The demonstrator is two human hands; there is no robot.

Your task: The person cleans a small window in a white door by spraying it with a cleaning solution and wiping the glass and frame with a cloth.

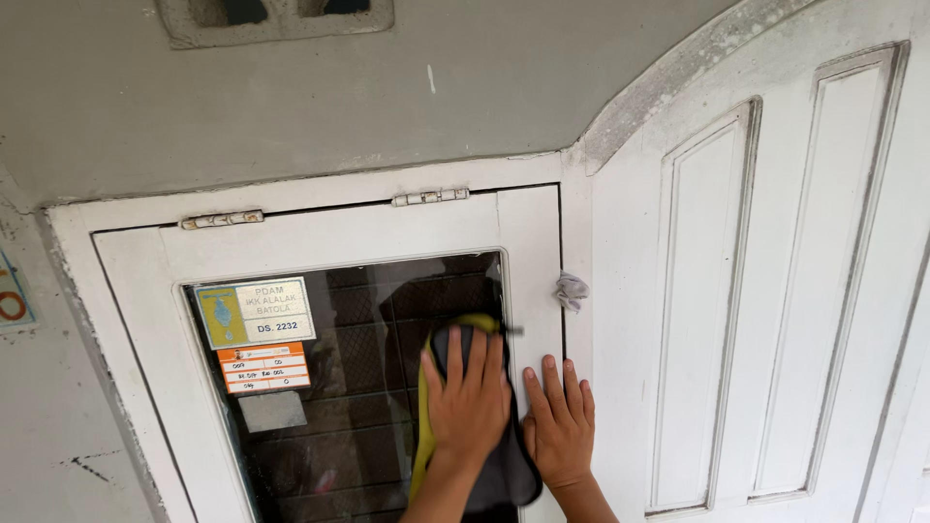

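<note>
The left hand (467,399) lies flat, fingers spread, pressing a cloth (484,465) against the glass (358,387) of a small white window (320,237). The right hand (559,426) lies open and flat just beside it, on the window's right frame strip, holding nothing. The hands are side by side, nearly touching. The cloth is dark with a yellow edge; it shows above the left fingers and hangs down below the wrist, against the pane's right part.

Two stickers sit on the pane's upper left: a pale rectangular one (255,312) with a blue emblem, and under it an orange one (263,367) with white fields. Below them is a grey patch (272,411). Two hinges (430,197) hold the window's top edge. A crumpled grey scrap (571,290) is stuck at the frame's right side. Right of it stands a white panelled door (756,291) with an arched top. A grey wall (291,97) rises above.

The glass is dark and reflective; what lies behind is hard to make out. Both forearms are cut off by the lower edge.
</note>
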